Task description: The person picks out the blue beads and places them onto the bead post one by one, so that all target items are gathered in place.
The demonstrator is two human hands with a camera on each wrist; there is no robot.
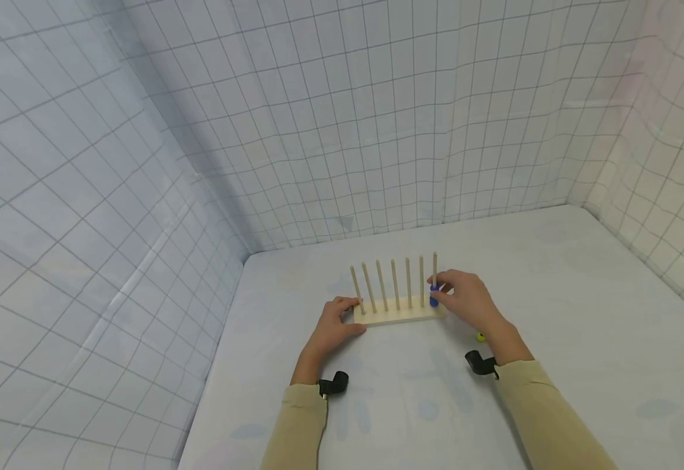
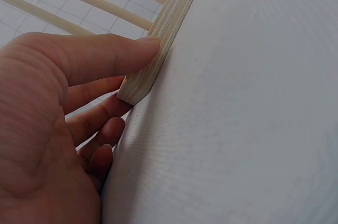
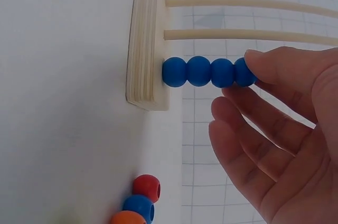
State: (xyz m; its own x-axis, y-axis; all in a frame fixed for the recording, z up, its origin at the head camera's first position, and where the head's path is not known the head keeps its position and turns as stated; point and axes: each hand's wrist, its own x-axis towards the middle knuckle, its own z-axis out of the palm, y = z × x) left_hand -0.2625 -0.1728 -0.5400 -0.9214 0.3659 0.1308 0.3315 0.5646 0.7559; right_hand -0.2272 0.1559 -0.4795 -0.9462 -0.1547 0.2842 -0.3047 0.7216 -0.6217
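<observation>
A pale wooden bead rack (image 1: 397, 318) stands on the white surface, with several thin upright dowels (image 1: 395, 284) in a row along its base. My left hand (image 1: 331, 326) grips the rack's left end, its thumb (image 2: 142, 52) along the front edge and fingers around the end and behind. On the rightmost dowel sits a stack of several blue beads (image 3: 199, 71), the lowest against the base. My right hand (image 1: 465, 297) pinches the topmost blue bead (image 3: 243, 72) between thumb and fingers; part of that bead is hidden by the thumb.
Loose red (image 3: 146, 187), blue (image 3: 138, 208) and orange beads (image 3: 128, 218) lie close to the rack's right end. A yellow-green bead (image 1: 480, 337) shows beside my right wrist. Grid-patterned cloth walls (image 1: 342, 130) rise behind and at both sides.
</observation>
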